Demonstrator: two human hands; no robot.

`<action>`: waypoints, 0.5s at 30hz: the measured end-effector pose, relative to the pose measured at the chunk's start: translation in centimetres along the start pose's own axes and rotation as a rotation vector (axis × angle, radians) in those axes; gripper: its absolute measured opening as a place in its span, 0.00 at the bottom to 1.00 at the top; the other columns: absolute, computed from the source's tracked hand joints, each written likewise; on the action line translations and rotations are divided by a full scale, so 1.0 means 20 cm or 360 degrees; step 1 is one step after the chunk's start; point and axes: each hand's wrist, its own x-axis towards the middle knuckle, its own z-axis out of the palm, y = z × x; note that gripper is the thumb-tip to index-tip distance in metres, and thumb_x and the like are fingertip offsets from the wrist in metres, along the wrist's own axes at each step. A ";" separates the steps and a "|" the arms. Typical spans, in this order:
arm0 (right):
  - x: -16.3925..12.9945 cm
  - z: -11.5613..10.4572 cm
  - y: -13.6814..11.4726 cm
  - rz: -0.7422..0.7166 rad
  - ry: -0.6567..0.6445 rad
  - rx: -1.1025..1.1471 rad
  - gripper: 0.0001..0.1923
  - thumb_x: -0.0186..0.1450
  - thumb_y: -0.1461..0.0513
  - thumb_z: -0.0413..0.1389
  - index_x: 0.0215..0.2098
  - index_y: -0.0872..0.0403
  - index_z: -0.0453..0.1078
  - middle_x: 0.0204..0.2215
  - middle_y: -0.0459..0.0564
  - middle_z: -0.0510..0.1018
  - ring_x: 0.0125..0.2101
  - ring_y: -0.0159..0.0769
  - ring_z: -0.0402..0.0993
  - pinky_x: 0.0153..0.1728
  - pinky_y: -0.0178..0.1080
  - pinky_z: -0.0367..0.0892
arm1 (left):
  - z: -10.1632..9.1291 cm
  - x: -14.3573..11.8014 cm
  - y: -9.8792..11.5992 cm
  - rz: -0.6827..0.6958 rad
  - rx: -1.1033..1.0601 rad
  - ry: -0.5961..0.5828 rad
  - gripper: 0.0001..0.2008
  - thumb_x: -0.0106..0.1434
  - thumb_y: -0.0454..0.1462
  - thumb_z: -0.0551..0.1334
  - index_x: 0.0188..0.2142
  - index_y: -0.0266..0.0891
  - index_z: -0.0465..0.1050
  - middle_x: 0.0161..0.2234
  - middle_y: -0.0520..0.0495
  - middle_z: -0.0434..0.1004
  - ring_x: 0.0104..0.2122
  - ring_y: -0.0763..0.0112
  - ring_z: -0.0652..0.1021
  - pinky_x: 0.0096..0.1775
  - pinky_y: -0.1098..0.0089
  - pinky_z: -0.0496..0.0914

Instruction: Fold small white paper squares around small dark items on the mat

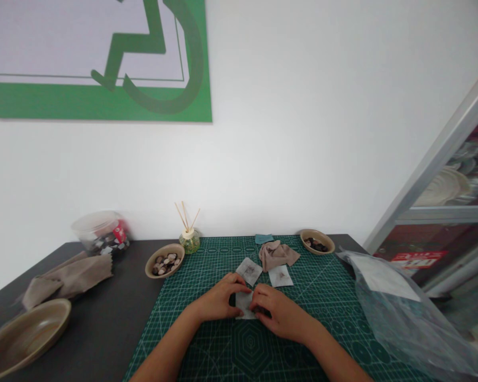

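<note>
- Left hand [223, 297] and right hand [276, 310], fingers curled, pinch a small white fabric pouch [244, 304] flat on the green gridded cutting mat [326, 297], lower centre of frame.
- Two similar white pouches [249, 270] lie just above.
- Round tan bowl of mixed buttons [164, 260] sits to the upper left of the hands.

The scene is evenly and brightly lit by soft, diffuse light; the white wall [302, 132] reads almost blown out, with little texture; shadows are faint, only a thin soft one under the hands on the cutting mat [302, 297]; the dark tabletop [103, 318] shows a dull sheen; the clear plastic bag [398, 313] catches pale glare; wide-angle distortion bends the edges, and the metal frame [434, 159] at right leans; fine detail is soft and slightly smeared.
</note>
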 end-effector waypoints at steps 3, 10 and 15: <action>0.01 0.01 0.00 0.0001 0.0052 -0.0019 0.13 0.59 0.72 0.52 0.40 0.54 0.70 0.40 0.51 0.70 0.43 0.37 0.66 0.44 0.39 0.63 | 0.00 0.00 0.00 -0.0009 0.0002 0.0002 0.27 0.47 0.28 0.68 0.48 0.44 0.72 0.46 0.47 0.67 0.50 0.62 0.67 0.52 0.63 0.62; 0.00 0.01 0.00 -0.0020 0.0033 0.0004 0.12 0.57 0.73 0.53 0.37 0.54 0.70 0.38 0.49 0.70 0.39 0.36 0.67 0.41 0.37 0.64 | 0.00 0.00 -0.01 0.0013 0.0014 0.0003 0.27 0.47 0.29 0.68 0.48 0.43 0.72 0.47 0.47 0.66 0.50 0.62 0.67 0.52 0.64 0.62; 0.01 0.02 0.00 -0.0034 0.0073 -0.0013 0.13 0.59 0.73 0.52 0.39 0.54 0.70 0.40 0.51 0.70 0.43 0.38 0.66 0.44 0.39 0.63 | 0.00 0.00 -0.01 0.0019 0.0032 0.0005 0.26 0.48 0.29 0.68 0.48 0.43 0.72 0.46 0.47 0.67 0.49 0.62 0.67 0.52 0.64 0.61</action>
